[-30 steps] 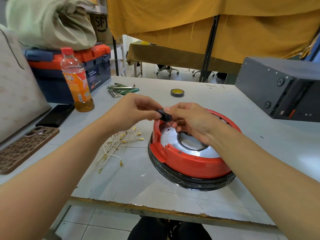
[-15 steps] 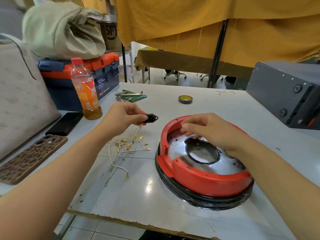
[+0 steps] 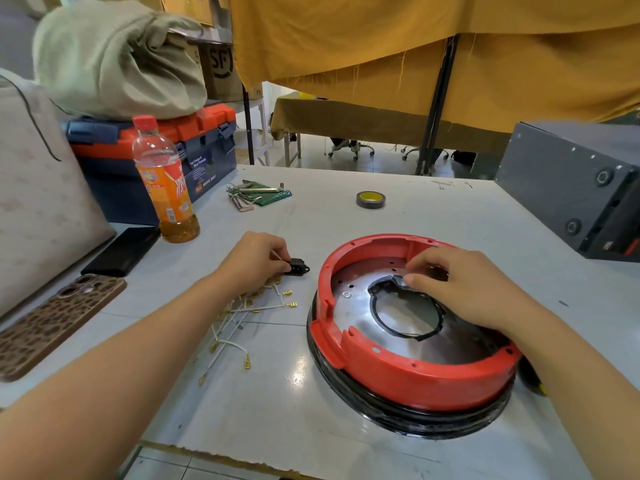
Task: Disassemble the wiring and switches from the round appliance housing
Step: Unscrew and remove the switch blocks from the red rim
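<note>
One round red housing (image 3: 408, 368) flat on the white tabletop (image 3: 311, 427), with a shiny metal plate and a round hole inside. One small black switch (image 3: 298, 265) just left of the housing, apart from its rim, down at the tabletop, pinched at its left end by the left hand (image 3: 254, 259), fingers (image 3: 277, 247) curled over it. One loose bundle of white wires (image 3: 242, 323) with brass terminals spread on the tabletop below and beside that hand, too tangled to count singly. Right hand (image 3: 460, 285) reaching into the housing, fingertips curled down near the far edge of the hole; hard to say whether gripping anything or only touching the plate.

Elsewhere on the tabletop: one roll of tape (image 3: 370, 199) at the back, one set of hex keys (image 3: 254, 195) on a green sleeve, one orange drink bottle (image 3: 164, 181) with a red cap, two phones, one black (image 3: 121, 251) and one in a spotted case (image 3: 55, 320). One blue and orange toolbox (image 3: 194, 150) behind the bottle, a pale green cloth bundle (image 3: 114, 60) on top. One dark grey box (image 3: 575, 188) at the right edge
</note>
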`<state>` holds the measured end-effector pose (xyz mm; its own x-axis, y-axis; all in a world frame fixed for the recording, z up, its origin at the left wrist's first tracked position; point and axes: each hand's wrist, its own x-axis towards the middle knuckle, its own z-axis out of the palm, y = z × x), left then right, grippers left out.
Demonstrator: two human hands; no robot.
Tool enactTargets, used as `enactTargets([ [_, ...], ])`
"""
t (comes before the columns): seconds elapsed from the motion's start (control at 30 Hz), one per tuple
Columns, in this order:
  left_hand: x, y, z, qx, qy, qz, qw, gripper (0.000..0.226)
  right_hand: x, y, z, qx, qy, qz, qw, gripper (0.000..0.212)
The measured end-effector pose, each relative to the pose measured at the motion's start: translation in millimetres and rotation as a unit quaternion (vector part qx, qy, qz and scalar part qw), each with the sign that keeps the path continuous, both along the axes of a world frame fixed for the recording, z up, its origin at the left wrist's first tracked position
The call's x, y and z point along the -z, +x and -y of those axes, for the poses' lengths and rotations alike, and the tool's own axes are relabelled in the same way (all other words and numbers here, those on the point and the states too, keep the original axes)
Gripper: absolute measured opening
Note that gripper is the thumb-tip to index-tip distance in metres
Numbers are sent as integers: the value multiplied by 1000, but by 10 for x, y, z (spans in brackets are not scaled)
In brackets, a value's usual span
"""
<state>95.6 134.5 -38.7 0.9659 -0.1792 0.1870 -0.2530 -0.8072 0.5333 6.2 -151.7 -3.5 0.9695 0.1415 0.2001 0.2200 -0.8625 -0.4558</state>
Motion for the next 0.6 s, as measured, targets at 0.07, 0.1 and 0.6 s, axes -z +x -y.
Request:
enactTargets([
  [0.07,10,2,7,4,4,11,1000,4,6,11,-16,-1,-10,4,1000,24],
  [0.1,10,0,12,5,4,13,1000,4,9,14,-22,-1,-10,6,1000,24],
  [0.6,-490,-426,742,126,23,104,986,29,-52,-24,47,45,80,75,993,13],
])
